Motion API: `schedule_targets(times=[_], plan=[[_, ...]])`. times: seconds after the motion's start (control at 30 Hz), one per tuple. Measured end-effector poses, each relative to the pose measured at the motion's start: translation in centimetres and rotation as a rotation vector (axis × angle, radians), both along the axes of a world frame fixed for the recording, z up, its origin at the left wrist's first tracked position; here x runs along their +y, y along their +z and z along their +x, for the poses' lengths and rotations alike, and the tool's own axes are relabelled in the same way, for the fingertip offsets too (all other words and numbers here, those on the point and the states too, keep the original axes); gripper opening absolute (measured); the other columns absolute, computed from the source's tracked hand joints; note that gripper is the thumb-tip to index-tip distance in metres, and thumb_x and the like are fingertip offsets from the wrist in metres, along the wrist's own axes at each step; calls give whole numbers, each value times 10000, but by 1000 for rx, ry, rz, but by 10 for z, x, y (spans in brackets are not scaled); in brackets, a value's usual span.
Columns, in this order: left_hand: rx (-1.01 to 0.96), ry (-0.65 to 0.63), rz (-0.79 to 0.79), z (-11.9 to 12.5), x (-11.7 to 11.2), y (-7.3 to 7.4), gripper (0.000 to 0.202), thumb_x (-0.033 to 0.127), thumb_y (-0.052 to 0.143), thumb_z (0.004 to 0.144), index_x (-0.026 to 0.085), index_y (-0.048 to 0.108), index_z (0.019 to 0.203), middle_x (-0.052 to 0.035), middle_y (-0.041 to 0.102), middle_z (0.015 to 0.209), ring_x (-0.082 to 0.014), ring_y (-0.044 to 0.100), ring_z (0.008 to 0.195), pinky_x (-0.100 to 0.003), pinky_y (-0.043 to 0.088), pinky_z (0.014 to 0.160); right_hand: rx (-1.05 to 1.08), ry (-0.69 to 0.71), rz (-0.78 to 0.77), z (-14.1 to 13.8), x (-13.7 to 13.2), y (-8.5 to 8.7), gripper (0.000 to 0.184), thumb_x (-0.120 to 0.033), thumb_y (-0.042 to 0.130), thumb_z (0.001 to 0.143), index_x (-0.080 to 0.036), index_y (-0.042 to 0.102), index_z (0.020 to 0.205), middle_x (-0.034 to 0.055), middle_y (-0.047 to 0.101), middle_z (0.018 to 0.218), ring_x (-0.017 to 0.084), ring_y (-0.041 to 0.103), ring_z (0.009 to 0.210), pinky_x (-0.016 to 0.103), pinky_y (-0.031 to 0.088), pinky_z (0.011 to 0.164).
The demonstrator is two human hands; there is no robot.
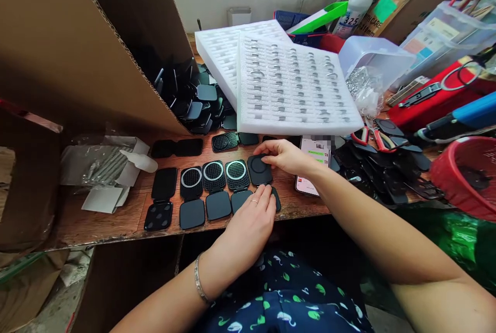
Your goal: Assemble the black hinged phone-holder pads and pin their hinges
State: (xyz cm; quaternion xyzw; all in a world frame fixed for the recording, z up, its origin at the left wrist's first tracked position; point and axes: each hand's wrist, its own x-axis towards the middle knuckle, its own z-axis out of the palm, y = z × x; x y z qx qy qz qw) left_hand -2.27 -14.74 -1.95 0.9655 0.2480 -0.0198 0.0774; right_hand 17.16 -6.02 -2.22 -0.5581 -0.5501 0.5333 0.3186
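Note:
A row of open black hinged cases (pixel 215 188) lies along the front of the wooden table (pixel 116 219). Three of them carry a silver ring (pixel 236 170) in the upper half. My left hand (pixel 251 219) lies flat, fingers stretched, on the lower half of the rightmost case (pixel 258 170). My right hand (pixel 281 156) reaches in from the right. Its thumb and fingertips are pinched on the right edge of that case's round upper half, which has no ring in it.
Two white foam trays (pixel 294 85) holding several metal rings lie behind the row. A tilted cardboard box (pixel 77 54) spills black cases (pixel 194 98). A phone (pixel 313 162), red scissors (pixel 372 138), a red basket (pixel 465 173) and a small white bottle (pixel 139 160) lie around.

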Motion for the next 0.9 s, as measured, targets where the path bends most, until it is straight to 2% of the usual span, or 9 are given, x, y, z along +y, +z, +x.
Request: schedule_targets(times=[0.2,0.33,0.53,0.7,0.9], plan=[[-21,9,-33,1,1,-4,468,29,366,940,1,489,1391,-274,440,1537,-331,383,1468,-443,451,1139,-51,14,28,0,1,0,264,-30,619,755,-140,731,967,7,649,814,97,570,712,177,446,563],[-6,12,-49,1,1,-1,470,40,382,941,-1,473,1400,-268,450,1534,-329,385,1469,-427,431,1154,-110,26,78,0,2,-2,279,-11,608,760,-136,739,972,8,665,812,102,582,719,204,467,620],[0,5,-103,1,4,2,468,28,384,939,-17,466,1398,-280,439,1537,-345,391,1462,-449,437,1151,-74,31,23,1,4,-4,284,6,592,765,-139,732,966,21,689,851,110,599,737,216,495,652],[-34,32,-116,1,5,0,468,18,361,947,20,469,1403,-268,452,1533,-315,395,1466,-449,440,1151,-76,37,20,2,5,-5,281,-6,599,763,-147,733,966,14,682,842,104,596,732,196,494,628],[-35,24,-135,-1,7,1,461,19,375,945,12,465,1398,-270,462,1526,-317,402,1462,-447,426,1163,-84,32,8,1,5,-4,283,-3,602,751,-147,732,958,9,667,836,91,572,689,165,448,547]])
